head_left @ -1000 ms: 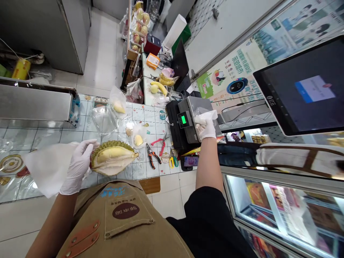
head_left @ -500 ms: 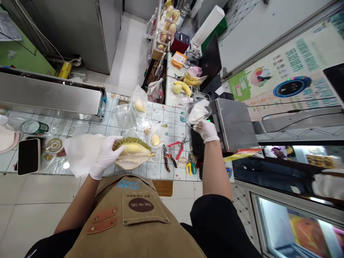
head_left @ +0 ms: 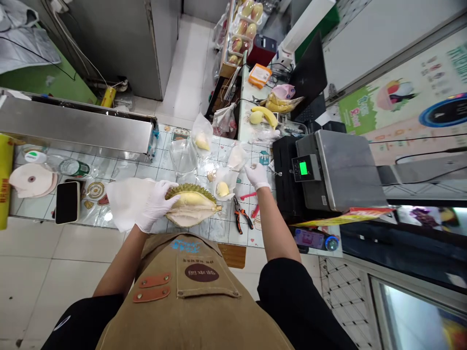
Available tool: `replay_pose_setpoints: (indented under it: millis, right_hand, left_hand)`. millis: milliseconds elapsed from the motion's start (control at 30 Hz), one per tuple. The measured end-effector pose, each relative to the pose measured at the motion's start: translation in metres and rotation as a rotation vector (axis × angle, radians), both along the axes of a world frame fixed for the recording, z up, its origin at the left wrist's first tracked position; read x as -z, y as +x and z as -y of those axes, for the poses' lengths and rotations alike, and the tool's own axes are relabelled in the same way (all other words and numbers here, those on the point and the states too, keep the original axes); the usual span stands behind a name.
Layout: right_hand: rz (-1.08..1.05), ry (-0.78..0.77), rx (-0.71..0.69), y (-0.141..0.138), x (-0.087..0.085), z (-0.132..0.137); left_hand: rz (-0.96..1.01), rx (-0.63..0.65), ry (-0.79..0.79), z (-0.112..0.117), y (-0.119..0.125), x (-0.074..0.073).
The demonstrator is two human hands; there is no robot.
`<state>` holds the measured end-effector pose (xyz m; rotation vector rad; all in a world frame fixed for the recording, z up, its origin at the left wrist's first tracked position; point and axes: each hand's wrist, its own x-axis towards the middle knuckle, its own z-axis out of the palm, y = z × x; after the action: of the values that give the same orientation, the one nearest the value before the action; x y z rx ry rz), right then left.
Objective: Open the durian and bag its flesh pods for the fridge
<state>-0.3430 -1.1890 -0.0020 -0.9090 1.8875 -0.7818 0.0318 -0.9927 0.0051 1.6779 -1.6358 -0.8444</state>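
mid-frame, the left hand clasps a cut durian over the counter: spiky green rind above, pale yellow flesh exposed. just upper right, the right hand pinches a clear bag.

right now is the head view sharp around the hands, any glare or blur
Head view: left hand on the durian and right hand holding the plastic bag are clear; glare on the counter film; scale display blown out; freezer glass smeared; wide lens bends edges.
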Motion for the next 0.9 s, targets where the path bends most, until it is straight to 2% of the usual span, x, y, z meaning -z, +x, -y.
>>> replay_pose_setpoints:
  millis: [67, 133, 233, 333, 400, 500, 567, 667, 800, 900]
  right_hand:
    - [-0.13, -0.16, -0.039, 0.005, -0.008, -0.033]
    - [-0.176, -0.285, -0.234, 0.019, -0.012, -0.075]
    - [-0.15, -0.302, -0.547, 0.05, -0.01, -0.14]
    - [-0.26, -0.33, -0.718, 0.075, 0.0, -0.181]
    - [-0.326, -0.347, -0.746, 0.081, 0.008, -0.191]
    - [-0.358, -0.363, -0.728, 0.08, 0.017, -0.192]
    - [-0.352, -0.362, -0.706, 0.076, 0.02, -0.191]
    - [-0.33, -0.325, -0.673, 0.072, 0.023, -0.195]
    - [-0.236, -0.259, -0.608, 0.072, 0.023, -0.204]
    - [-0.185, -0.239, -0.536, 0.074, 0.025, -0.209]
  left_hand:
    - [0.021, -0.052, -0.037, -0.009, 0.005, 0.001]
    - [0.069, -0.076, -0.068, -0.022, 0.005, 0.004]
    - [0.143, -0.047, -0.071, -0.041, -0.008, 0.009]
    - [0.229, -0.031, -0.056, -0.055, -0.024, 0.016]
    - [0.28, -0.071, -0.053, -0.06, -0.029, 0.018]
    - [0.327, -0.174, -0.06, -0.065, -0.027, 0.02]
    - [0.333, -0.179, -0.071, -0.066, -0.027, 0.02]
    - [0.332, -0.022, -0.096, -0.059, -0.035, 0.021]
    - [0.415, 0.241, -0.135, -0.036, -0.051, 0.019]
    - [0.484, 0.354, -0.14, -0.019, -0.056, 0.018]
